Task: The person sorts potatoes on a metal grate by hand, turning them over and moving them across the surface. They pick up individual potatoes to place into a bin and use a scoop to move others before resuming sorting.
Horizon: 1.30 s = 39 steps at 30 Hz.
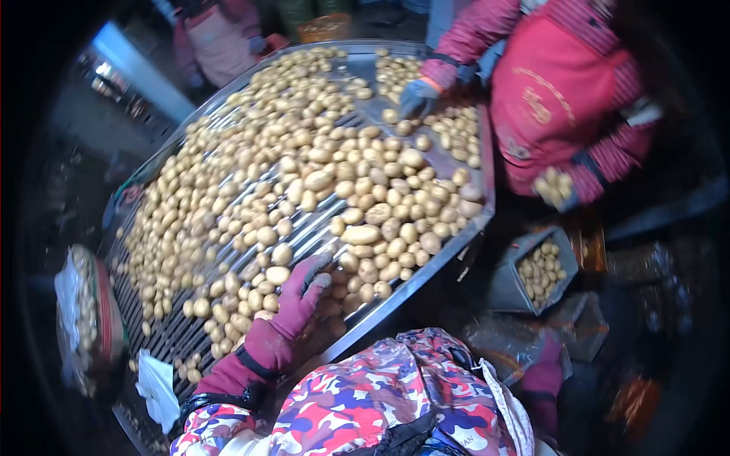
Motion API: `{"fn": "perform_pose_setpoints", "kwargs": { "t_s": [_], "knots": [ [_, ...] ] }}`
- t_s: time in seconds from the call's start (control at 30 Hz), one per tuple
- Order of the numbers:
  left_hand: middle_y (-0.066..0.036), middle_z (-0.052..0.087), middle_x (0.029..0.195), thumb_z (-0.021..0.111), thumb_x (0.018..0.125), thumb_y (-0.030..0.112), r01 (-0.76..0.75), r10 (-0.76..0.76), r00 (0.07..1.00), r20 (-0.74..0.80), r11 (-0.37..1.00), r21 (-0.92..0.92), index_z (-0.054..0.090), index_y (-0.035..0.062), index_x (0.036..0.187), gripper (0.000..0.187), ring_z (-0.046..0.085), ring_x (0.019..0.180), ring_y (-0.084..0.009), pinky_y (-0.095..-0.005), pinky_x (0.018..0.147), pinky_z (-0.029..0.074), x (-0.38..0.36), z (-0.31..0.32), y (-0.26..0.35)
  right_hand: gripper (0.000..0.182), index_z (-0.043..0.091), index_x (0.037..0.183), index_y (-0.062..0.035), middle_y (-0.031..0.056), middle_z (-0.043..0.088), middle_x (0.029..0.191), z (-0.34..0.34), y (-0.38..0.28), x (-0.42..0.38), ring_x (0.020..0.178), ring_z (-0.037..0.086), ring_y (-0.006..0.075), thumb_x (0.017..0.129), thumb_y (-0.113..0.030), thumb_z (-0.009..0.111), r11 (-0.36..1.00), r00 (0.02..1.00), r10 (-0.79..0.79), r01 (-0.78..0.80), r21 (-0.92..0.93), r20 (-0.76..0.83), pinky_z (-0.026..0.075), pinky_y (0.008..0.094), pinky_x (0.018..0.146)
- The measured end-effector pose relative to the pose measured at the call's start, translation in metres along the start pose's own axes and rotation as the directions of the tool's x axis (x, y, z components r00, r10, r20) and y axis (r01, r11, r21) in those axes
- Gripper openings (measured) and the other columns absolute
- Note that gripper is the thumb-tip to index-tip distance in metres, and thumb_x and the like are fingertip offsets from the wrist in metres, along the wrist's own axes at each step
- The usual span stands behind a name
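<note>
Lengthwise roughly left-to-right, one potato (360,235) beyond the left hand (299,298); grip there and at right hand (546,368) unclear.

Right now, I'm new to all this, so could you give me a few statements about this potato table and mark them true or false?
1. The left hand is at the potatoes. True.
2. The bin is empty. False: it holds potatoes.
3. A co-worker wears a red apron. True.
4. The right hand is on the table. False: it is off the table, near the bin.
5. Slats show between potatoes. True.
</note>
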<state>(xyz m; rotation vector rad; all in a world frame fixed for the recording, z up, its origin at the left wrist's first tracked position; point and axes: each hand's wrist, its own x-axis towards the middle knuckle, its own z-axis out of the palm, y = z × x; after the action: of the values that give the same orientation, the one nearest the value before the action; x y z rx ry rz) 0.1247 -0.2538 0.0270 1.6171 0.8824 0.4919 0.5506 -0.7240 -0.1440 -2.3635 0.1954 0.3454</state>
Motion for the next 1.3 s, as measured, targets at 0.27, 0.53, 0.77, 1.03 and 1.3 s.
{"fn": "perform_pose_setpoints", "kwargs": {
  "t_s": [0.27,0.53,0.77,1.03,1.3],
  "knots": [
    [-0.02,0.044,0.149,0.063,0.086,0.06,-0.158,0.089,0.987,0.131,0.5,0.851,0.046,0.007,0.147,0.083,0.037,0.14,-0.0422,-0.0565,0.117,0.025,-0.091,-0.072,-0.016,0.057,0.057,0.135,-0.0046,0.019,0.059,0.133,0.165,-0.293,-0.155,0.124,0.057,0.0339,0.083,-0.017,0.074,0.166,0.072,-0.896,0.969,0.181,0.438,0.043,0.0431,0.108],
    [-0.022,0.028,0.159,0.072,0.072,0.063,0.09,-0.27,0.963,-0.007,0.295,0.951,0.032,0.0186,0.156,0.103,0.019,0.149,-0.0455,-0.0669,0.118,0.007,-0.152,-0.082,-0.037,0.067,0.051,0.141,-0.0165,0.0156,0.051,0.136,0.268,-0.36,-0.24,0.12,0.051,0.0376,0.077,-0.015,0.072,-0.421,-0.364,-0.715,0.906,0.047,0.597,0.045,0.0478,0.098],
    [-0.017,0.022,0.162,0.08,0.071,0.048,0.02,-0.102,0.994,0.033,0.484,0.875,0.032,0.026,0.155,0.1,0.019,0.149,-0.0418,-0.0742,0.11,0.02,-0.068,-0.083,-0.05,0.062,0.049,0.144,-0.0194,0.0127,0.062,0.116,0.313,-0.387,-0.211,0.098,0.063,0.0282,0.086,-0.015,0.068,0.076,-0.203,-0.784,0.906,0.415,0.586,0.055,0.0413,0.081],
    [-0.017,0.025,0.162,0.067,0.072,0.071,-0.17,0.027,0.985,0.173,0.38,0.909,0.024,0.0231,0.159,0.108,0.021,0.148,-0.0443,-0.0662,0.109,0.03,0.022,-0.067,-0.046,0.054,0.046,0.141,0.0006,0.0161,0.064,0.12,0.286,-0.396,-0.194,0.087,0.066,0.0228,0.104,-0.039,0.051,0.845,-0.084,-0.422,-0.396,0.359,0.902,0.061,0.0314,0.073],
    [-0.014,0.032,0.16,0.063,0.085,0.057,-0.195,0.071,0.981,0.182,0.358,0.913,0.033,0.0198,0.155,0.085,0.027,0.148,-0.0384,-0.0577,0.102,0.04,0.028,-0.075,-0.05,0.053,0.048,0.141,0.001,0.01,0.06,0.126,0.261,-0.377,-0.202,0.107,0.063,0.0207,0.099,-0.03,0.059,0.802,-0.063,-0.527,-0.369,0.471,0.848,0.057,0.0315,0.084]
  ]
}}
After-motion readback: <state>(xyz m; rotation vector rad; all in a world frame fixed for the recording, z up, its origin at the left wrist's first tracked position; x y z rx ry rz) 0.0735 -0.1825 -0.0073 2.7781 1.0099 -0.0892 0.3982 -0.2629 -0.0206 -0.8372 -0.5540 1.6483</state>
